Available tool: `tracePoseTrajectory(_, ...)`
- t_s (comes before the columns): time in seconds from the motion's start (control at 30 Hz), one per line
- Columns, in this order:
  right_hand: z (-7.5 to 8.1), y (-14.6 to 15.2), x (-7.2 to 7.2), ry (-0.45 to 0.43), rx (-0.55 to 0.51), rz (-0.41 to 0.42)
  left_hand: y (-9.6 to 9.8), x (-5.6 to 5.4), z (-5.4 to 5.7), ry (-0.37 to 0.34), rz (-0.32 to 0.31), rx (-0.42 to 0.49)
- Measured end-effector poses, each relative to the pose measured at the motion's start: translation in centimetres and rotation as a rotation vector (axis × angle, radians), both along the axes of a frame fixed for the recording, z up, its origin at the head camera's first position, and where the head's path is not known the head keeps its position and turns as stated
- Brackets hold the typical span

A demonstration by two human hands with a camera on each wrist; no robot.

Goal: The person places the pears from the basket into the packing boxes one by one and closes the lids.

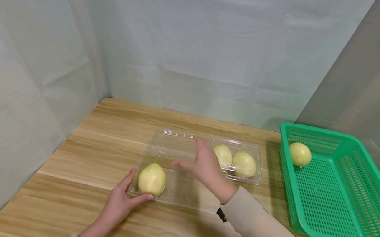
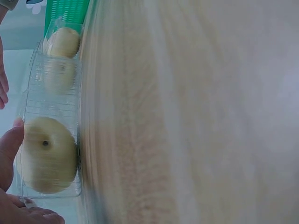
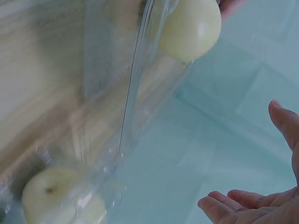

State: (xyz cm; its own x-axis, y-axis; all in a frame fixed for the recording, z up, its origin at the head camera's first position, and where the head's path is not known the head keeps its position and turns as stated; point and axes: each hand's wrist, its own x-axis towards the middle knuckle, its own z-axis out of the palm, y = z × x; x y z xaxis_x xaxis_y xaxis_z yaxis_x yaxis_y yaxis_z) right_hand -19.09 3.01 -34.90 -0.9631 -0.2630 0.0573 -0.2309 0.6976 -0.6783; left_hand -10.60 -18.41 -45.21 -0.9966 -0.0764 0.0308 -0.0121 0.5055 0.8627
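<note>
A clear plastic clamshell box (image 1: 177, 192) lies with its lid (image 1: 174, 144) folded back on the wooden table. One pale yellow pear (image 1: 152, 179) sits in its left half; the right half holds nothing. My left hand (image 1: 119, 200) holds the box's front left corner, fingers along the left side and thumb at the front edge. Over the right part of the box hovers my right hand (image 1: 206, 164), thumb and fingers spread, nothing in its grasp. Behind it, a second clear box (image 1: 256, 176) contains two pears (image 1: 244, 164).
At the right stands a green plastic basket (image 1: 307, 234) with one pear (image 1: 299, 154) in its far left corner. The second box lies between the first box and the basket. Pale curtains (image 1: 216, 55) hang behind the table and at both sides.
</note>
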Motion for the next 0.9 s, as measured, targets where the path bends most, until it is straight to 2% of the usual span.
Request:
tracePoseTrajectory(0.13,0.5,0.8,-0.3,-0.006,0.007,-0.010,0.0,0.1,0.1,0.002,0.008,0.012)
tracePoseTrajectory(0.43,1.3,2.7,-1.1,0.048,0.037,-0.012,0.0,0.1,-0.1,-0.023,0.011,0.018)
tracePoseTrajectory(0.67,2.4,4.4,-1.4,0.045,0.042,-0.020,0.2,0.0,0.0,0.009,0.008,0.020)
tracePoseTrajectory(0.9,2.8,5.9,-2.0,0.030,0.043,-0.044,0.0,0.0,-0.2,-0.012,0.018,0.009)
